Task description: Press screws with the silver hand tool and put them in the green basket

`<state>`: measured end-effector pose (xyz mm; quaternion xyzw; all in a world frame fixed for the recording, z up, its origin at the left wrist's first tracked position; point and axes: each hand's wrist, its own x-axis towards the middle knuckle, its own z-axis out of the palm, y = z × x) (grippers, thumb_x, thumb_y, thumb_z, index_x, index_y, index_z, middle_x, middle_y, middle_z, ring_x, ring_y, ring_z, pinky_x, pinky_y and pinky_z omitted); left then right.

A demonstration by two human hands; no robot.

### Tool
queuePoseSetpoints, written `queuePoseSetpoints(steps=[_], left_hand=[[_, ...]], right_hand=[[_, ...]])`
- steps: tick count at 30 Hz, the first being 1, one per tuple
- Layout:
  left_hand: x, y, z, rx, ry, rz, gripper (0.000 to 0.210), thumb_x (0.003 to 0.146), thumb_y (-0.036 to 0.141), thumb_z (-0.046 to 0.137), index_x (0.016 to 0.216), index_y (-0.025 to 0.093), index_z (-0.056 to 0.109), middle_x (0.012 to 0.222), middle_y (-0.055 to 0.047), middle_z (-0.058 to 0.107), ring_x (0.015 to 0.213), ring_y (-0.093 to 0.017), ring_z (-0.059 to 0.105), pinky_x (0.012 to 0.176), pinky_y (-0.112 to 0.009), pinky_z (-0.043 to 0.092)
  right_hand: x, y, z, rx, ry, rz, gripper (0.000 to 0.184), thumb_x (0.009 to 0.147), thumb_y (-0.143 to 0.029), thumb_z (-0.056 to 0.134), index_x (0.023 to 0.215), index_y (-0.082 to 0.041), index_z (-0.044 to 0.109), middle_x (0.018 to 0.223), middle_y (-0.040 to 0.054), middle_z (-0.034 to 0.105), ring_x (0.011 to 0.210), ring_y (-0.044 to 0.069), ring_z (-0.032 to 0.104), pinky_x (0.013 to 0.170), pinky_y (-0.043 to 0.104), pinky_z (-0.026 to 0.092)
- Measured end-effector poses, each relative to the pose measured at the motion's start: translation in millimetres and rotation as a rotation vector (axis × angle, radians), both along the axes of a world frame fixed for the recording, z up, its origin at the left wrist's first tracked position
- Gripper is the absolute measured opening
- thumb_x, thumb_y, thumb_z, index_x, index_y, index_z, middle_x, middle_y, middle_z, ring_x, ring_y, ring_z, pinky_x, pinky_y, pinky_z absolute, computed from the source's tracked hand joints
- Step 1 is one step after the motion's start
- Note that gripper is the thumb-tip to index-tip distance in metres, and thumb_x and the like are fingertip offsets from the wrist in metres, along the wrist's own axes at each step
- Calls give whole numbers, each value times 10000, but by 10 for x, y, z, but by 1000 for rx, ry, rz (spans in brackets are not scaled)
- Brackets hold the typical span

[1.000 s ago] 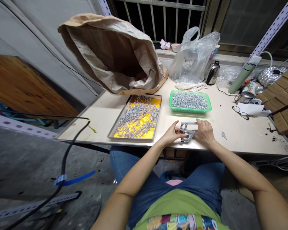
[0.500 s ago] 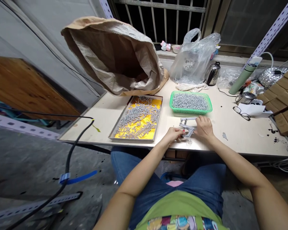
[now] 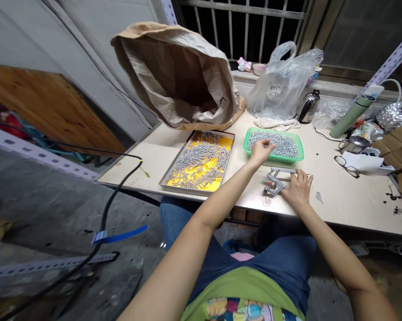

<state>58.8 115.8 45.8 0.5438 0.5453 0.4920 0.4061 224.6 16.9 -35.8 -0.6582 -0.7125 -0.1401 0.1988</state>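
**Tool steadied at the table edge, left hand over the basket**

The hand tool (image 3: 275, 183), grey and plier-like, is laid on its side near the front edge of the tabletop (image 3: 341, 200), its frame turned toward the left. Its handle end is grasped by the right hand (image 3: 297, 189), fingers along the upper bar, thumb side by the lower part; the hold seems meant to steady it while its working end is left uncovered.

The left hand (image 3: 261, 151) is held over the green basket (image 3: 284, 159), fingertips bent together above the small metal pieces (image 3: 286, 145). Whether a piece is pinched cannot be told. The tool lies below and to the right of these fingers, well clear of them.

Basket and shallow tray (image 3: 170, 178) are set side by side, presumably for easy reach. In the tray, more pieces are spread over a yellow lining (image 3: 207, 171).
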Motion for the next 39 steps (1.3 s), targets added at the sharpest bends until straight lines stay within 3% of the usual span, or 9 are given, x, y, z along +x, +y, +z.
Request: queuePoseSetpoints(steps=[3,7,11,14,20,23,27,31,39], left_hand=[[-115,160,109,27,128,4,304,748,227,686,1008,69,692,994,-131,703,887,-189,629,861,-301,452],[-811,127,69,29,396,122,201,808,147,531,884,99,711,929,-112,714,896,-204,639,855,-302,456],[-1535,101,-62,-254,719,317,172,750,85,525,807,92,688,893,-169,692,937,-284,642,844,-344,452],[-1712,121,-177,-421,846,298,157,671,55,589,805,97,660,903,-201,680,974,-333,638,813,-357,459],[-1656,177,-187,-486,925,221,155,586,10,648,646,142,591,712,-145,660,882,-309,658,728,-349,476],[-1649,74,-126,-375,838,256,145,615,37,645,588,151,560,676,-118,645,840,-289,659,735,-358,481],[-1394,-306,-167,-151,379,194,71,681,76,619,650,137,600,643,-44,630,708,-184,641,690,-288,484],[-846,-737,-399,-326,-120,-91,117,650,109,708,747,113,643,560,6,605,519,-99,562,564,-232,461],[-370,-920,-728,-383,-304,-183,186,542,208,811,596,117,658,545,-14,628,502,-87,525,504,-216,424]], right_hand=[[20,15,-13,8,-2,4,635,817,-620,439,1032,-59,642,1224,269,533,1169,387,415,1018,692,256],[37,35,-45,13,24,17,667,817,-657,421,1025,-68,653,1218,263,536,1160,384,417,1017,688,263],[-3,49,-58,4,51,44,659,812,-666,425,1016,-85,659,1215,251,537,1153,385,418,1023,687,253],[-36,44,-49,-11,47,48,645,822,-649,422,1002,-79,662,1209,255,541,1148,385,423,1018,682,267],[-32,7,-14,-29,15,53,670,803,-675,437,1025,-78,648,1213,262,540,1145,387,428,1005,693,281],[-47,-10,22,-33,-16,19,685,814,-668,416,1035,-56,630,1238,280,522,1185,392,416,1015,700,265],[-107,-26,80,8,-83,31,711,819,-646,427,1160,-36,557,1384,295,411,1325,407,286,1064,719,148],[-173,-19,124,-8,-147,77,709,828,-589,443,1251,-21,484,1473,291,312,1392,402,167,1084,723,22],[-229,2,183,-15,-190,115,600,839,-476,445,1259,-48,474,1520,263,260,1421,388,112,1082,714,-67]])
